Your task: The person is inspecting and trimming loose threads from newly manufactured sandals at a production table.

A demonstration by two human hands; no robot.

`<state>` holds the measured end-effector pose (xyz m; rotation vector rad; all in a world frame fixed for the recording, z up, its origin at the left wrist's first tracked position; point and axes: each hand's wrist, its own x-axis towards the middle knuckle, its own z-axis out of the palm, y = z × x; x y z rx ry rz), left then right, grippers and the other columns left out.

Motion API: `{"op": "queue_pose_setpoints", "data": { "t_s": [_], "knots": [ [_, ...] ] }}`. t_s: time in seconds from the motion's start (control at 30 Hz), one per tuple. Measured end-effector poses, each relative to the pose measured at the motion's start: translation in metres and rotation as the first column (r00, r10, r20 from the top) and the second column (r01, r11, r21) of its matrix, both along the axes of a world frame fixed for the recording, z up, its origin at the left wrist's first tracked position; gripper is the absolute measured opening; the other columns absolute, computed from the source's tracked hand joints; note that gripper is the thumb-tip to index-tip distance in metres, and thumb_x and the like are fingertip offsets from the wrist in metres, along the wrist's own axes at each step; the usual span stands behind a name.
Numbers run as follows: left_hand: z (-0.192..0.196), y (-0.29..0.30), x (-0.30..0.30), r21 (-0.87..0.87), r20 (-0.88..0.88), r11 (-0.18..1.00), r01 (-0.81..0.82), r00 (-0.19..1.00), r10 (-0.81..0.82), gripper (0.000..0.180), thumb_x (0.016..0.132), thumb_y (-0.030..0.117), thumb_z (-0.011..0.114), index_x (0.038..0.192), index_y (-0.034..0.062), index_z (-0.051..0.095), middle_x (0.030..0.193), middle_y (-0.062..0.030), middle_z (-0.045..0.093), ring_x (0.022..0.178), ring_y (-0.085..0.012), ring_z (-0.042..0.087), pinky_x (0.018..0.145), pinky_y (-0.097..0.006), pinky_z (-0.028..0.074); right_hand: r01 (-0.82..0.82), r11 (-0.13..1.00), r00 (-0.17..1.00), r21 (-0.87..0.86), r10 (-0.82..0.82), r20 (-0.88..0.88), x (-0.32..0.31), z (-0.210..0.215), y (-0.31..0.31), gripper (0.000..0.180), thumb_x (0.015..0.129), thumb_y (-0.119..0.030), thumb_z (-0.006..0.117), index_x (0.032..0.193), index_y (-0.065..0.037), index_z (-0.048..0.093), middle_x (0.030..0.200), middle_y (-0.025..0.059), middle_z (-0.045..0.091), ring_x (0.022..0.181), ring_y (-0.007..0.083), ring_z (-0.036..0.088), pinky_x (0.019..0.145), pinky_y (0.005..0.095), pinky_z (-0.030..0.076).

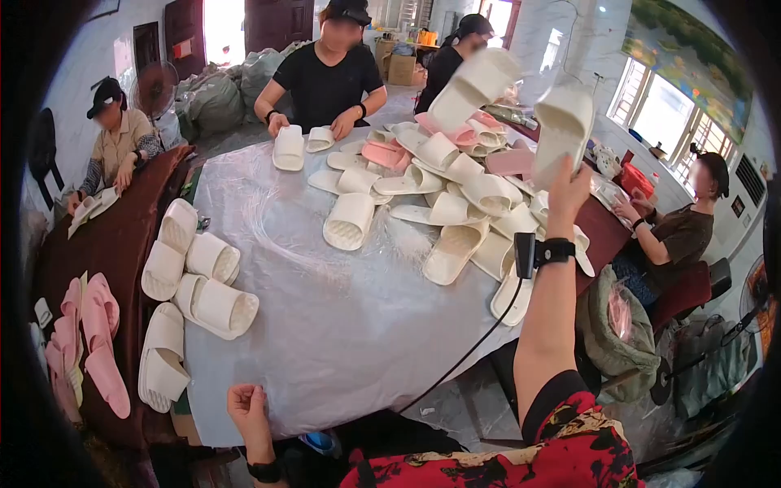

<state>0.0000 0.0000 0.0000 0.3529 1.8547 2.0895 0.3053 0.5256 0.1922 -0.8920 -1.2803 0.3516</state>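
Note:
My right hand (569,191) is raised over the right side of the table, closed on a white slipper (561,122) held upright. Left of it a second white slipper (474,88), slightly blurred, appears in the air above the pile, with no hand visibly touching it. Below spreads a heap of white slippers (443,207), with pink slippers (386,154) among them. My left hand (250,409) is low at the table's near edge, fingers curled in and nothing visible in them. Closest to it, a white slipper (163,358) and several more white ones lie along the table's left side.
Plastic sheeting (325,342) covers the table. Across it a person (329,77) handles two white slippers (289,148). Other people sit or stand left, right and behind. Pink slippers (106,342) lie on a dark red surface at left. An open sack (614,325) stands at right.

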Motion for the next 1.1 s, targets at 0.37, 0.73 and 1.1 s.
{"op": "queue_pose_setpoints", "data": {
  "t_s": [0.37,0.73,1.1],
  "knots": [
    [-0.012,-0.002,-0.004,-0.005,-0.031,1.000,-0.014,0.999,0.014,0.008,0.088,0.002,0.061,0.089,0.0038,0.054,0.078,-0.0002,0.055,0.069,-0.0073,0.051,0.065,-0.021,0.044,-0.366,0.915,0.274,-0.169,0.280,0.920,-0.088,-0.042,-0.131,0.026,0.085,-0.016,0.057,0.108,-0.005,0.061,0.086,0.0165,0.066,0.084,0.0339,0.064,0.071,0.0433,0.051],
    [-0.012,0.001,0.006,-0.127,-0.174,0.990,-0.061,0.984,0.039,0.007,0.087,0.004,0.064,0.089,0.0010,0.058,0.075,0.0015,0.056,0.066,-0.0045,0.051,0.059,-0.020,0.043,-0.951,0.094,0.308,0.294,0.335,0.891,-0.128,0.073,-0.330,0.029,0.074,-0.008,0.059,0.102,-0.006,0.063,0.083,0.0072,0.062,0.080,0.0247,0.062,0.067,0.0325,0.051],
    [-0.014,0.003,0.008,-0.080,-0.209,0.993,-0.082,0.976,0.064,0.007,0.087,0.004,0.063,0.090,0.0023,0.057,0.074,0.0036,0.056,0.064,-0.0025,0.049,0.057,-0.018,0.041,-0.999,-0.019,0.028,0.037,0.362,0.932,-0.117,0.076,-0.363,0.029,0.075,-0.013,0.060,0.104,-0.006,0.061,0.086,0.0091,0.062,0.080,0.0257,0.061,0.068,0.0340,0.050]
  ]
}}
